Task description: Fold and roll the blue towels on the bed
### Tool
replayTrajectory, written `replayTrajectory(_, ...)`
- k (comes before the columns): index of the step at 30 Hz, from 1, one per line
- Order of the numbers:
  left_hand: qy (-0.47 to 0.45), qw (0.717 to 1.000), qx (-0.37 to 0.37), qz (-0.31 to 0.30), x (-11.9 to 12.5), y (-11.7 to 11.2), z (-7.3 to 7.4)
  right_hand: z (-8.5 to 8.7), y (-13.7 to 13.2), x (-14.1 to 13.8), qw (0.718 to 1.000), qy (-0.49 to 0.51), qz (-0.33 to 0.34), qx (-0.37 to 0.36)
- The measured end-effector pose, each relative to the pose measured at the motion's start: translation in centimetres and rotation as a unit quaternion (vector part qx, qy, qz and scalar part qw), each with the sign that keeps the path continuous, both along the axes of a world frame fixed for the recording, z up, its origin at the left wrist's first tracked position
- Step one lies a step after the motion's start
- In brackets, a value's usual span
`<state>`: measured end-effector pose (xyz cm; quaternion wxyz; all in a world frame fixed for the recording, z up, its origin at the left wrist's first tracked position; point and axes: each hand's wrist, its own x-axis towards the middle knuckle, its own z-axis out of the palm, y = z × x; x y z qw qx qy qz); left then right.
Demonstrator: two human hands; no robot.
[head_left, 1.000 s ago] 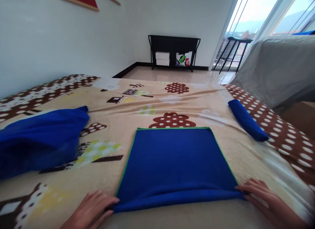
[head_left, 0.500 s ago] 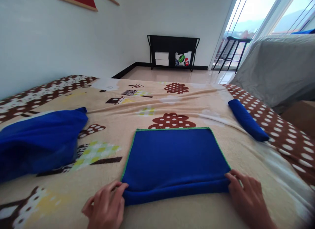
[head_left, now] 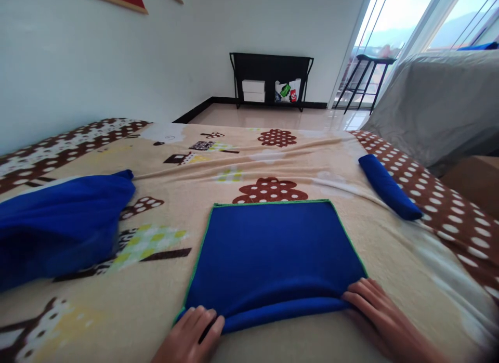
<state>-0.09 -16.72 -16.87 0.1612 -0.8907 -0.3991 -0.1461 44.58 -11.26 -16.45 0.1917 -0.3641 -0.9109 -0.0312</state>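
Observation:
A blue cloth [head_left: 273, 243] with green stitched edges lies flat on the patterned blanket [head_left: 304, 342], its near edge turned over into a narrow fold. My left hand [head_left: 197, 329] closes over the fold's left end, fingers curled on top. At the right end, my right hand [head_left: 376, 306] grips the fold with bent fingers, its thumb hidden below. Between the hands the fold bulges slightly and ripples. To the right lies a blue cloth roll [head_left: 390, 187]. A crumpled heap of blue cloth [head_left: 66, 222] rests on the left.
Beyond the bed stands a black rack [head_left: 272, 74] holding white boxes [head_left: 253, 90] and a printed bag. A dark stool [head_left: 364, 77] is by the window. Grey sheeting [head_left: 440, 98] covers something large at right, above a brown box [head_left: 475, 181].
Both hands have moved inward along the near fold, the left one more. The fold looks rounder and has rippled up in the middle. The view has shifted slightly.

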Motion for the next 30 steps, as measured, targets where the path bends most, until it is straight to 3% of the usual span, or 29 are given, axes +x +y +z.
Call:
replayTrajectory(4, 0.006, 1.000, 0.008, 0.017, 0.4, 0.8, -0.1, 0.2, 0.4, -0.8, 1.000, -0.002, -0.005, 0.003)
replayTrajectory(7, -0.005, 0.998, 0.032, 0.061, 0.5, 1.8, -0.4, -0.7, 1.2, -0.6, 0.998, -0.004, -0.052, 0.041)
replayTrajectory(11, -0.002, 0.988, 0.069, 0.139, -1.0, 2.0, -0.6, -1.9, 1.6, 0.8, 0.989, -0.015, -0.125, 0.076)
replayTrajectory(14, -0.011, 0.961, 0.135, 0.240, -1.0, 1.4, -0.5, -2.2, 0.8, 0.7, 0.974, -0.014, -0.187, 0.127)
replayTrajectory(16, -0.034, 0.938, 0.164, 0.304, 1.1, 1.0, -0.4, -2.2, 0.0, -1.4, 0.967, 0.004, -0.203, 0.154)
replayTrajectory(17, -0.061, 0.936, 0.159, 0.307, 2.9, 1.0, -0.5, -2.1, -0.4, -3.1, 0.967, 0.023, -0.196, 0.161)
replayTrajectory(21, -0.194, 0.963, 0.062, 0.175, 12.2, 1.6, -1.1, -1.8, -1.4, -10.6, 0.980, 0.119, -0.101, 0.124)
replayTrajectory(23, -0.216, 0.966, 0.026, 0.139, 14.5, 1.9, -1.6, -1.8, -1.5, -11.7, 0.984, 0.130, -0.083, 0.094)
replayTrajectory(25, -0.216, 0.968, 0.010, 0.125, 13.1, 1.6, -1.8, -2.2, -1.3, -9.7, 0.986, 0.101, -0.107, 0.074)
replayTrajectory(30, -0.147, 0.978, 0.030, 0.145, 2.6, -0.5, -1.4, -3.1, -1.4, -1.1, 0.983, 0.025, -0.170, 0.057)
